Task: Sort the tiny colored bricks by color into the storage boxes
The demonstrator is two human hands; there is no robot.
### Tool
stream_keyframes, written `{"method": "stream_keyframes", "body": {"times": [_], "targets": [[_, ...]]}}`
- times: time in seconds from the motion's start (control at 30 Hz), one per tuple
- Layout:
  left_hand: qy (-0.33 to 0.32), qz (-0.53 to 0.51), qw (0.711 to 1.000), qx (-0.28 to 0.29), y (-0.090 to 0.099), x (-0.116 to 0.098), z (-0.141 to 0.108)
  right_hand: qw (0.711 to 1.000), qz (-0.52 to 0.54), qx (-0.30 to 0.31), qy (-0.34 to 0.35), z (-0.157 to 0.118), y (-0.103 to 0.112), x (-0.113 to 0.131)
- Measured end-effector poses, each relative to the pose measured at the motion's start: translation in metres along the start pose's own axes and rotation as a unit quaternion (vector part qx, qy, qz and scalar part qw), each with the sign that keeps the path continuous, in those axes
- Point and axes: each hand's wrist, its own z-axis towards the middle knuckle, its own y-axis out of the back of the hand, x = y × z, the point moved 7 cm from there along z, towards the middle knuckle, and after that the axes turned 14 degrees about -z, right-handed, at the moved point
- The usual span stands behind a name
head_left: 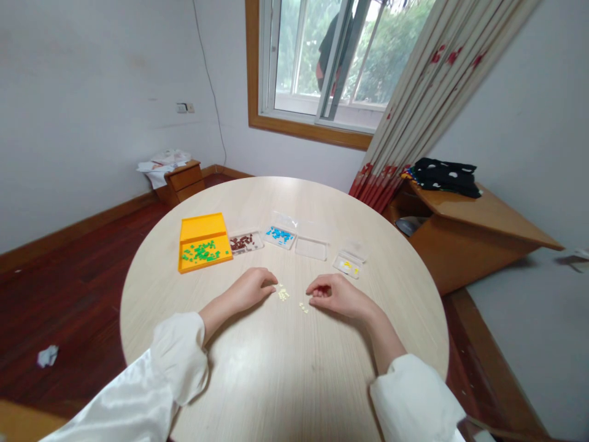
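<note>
Several small pale yellow pieces lie in a loose pile on the round table. Just left of that pile rests my left hand, thumb and fingers apart with nothing visible between them. My right hand is curled at the right, beside a smaller group of pale pieces; its thumb and forefinger are slightly apart, and nothing shows between their tips. Behind the hands, a clear box appears empty, and another clear box holds a few bright yellow pieces.
An open orange case with green pieces stands at the table's left. Beside it are clear boxes of brown pieces and blue pieces. A tilted wooden cabinet is at the right; a person shows outside the window.
</note>
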Motion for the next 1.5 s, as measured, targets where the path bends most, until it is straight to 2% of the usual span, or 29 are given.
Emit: {"method": "stream_keyframes", "body": {"times": [0.13, 0.27, 0.33, 0.4, 0.47, 0.5, 0.6, 0.67, 0.73, 0.9, 1.03, 1.13, 1.23, 1.3, 1.5], "targets": [[-0.006, 0.023, 1.0, 0.01, -0.003, 0.002, 0.001, 0.999, -0.02, 0.034, 0.034, -0.001, -0.006, 0.007], [-0.021, 0.019, 1.0, 0.009, -0.005, 0.001, 0.0, 0.996, -0.044, 0.041, 0.058, -0.002, -0.014, 0.017], [-0.025, -0.016, 0.999, -0.016, -0.002, -0.001, 0.0, 0.996, -0.053, 0.035, 0.063, -0.001, -0.017, 0.021], [0.004, -0.105, 0.993, -0.051, 0.002, 0.001, 0.001, 0.996, -0.062, 0.025, 0.062, -0.001, -0.018, 0.022], [0.074, -0.257, 0.961, -0.075, 0.001, 0.008, 0.002, 0.996, -0.074, 0.012, 0.057, 0.0, -0.018, 0.022], [0.114, -0.347, 0.928, -0.072, -0.002, 0.012, 0.002, 0.995, -0.082, 0.007, 0.054, 0.001, -0.017, 0.022], [0.205, -0.568, 0.796, -0.044, -0.015, 0.017, 0.002, 0.993, -0.107, -0.007, 0.045, 0.001, -0.014, 0.022], [0.245, -0.634, 0.732, -0.04, -0.019, 0.02, 0.0, 0.992, -0.12, -0.012, 0.042, 0.002, -0.013, 0.021], [0.271, -0.662, 0.697, -0.049, -0.019, 0.024, -0.001, 0.991, -0.128, -0.018, 0.041, 0.003, -0.014, 0.021], [0.291, -0.698, 0.653, -0.042, -0.022, 0.028, -0.001, 0.991, -0.12, -0.027, 0.045, 0.003, -0.014, 0.019], [0.293, -0.711, 0.639, -0.025, -0.024, 0.027, -0.001, 0.996, -0.063, -0.045, 0.043, 0.004, -0.007, 0.018], [0.289, -0.718, 0.633, -0.013, -0.026, 0.025, -0.001, 0.992, 0.027, -0.117, 0.047, 0.006, 0.005, 0.018], [0.285, -0.731, 0.62, 0.009, -0.03, 0.023, -0.001, 0.965, 0.114, -0.232, 0.043, 0.007, 0.017, 0.018], [0.287, -0.74, 0.608, 0.024, -0.035, 0.022, -0.002, 0.948, 0.15, -0.278, 0.041, 0.009, 0.016, 0.022], [0.269, -0.776, 0.568, 0.047, -0.042, 0.017, -0.003, 0.95, 0.147, -0.264, 0.077, 0.017, -0.005, 0.043]]}}
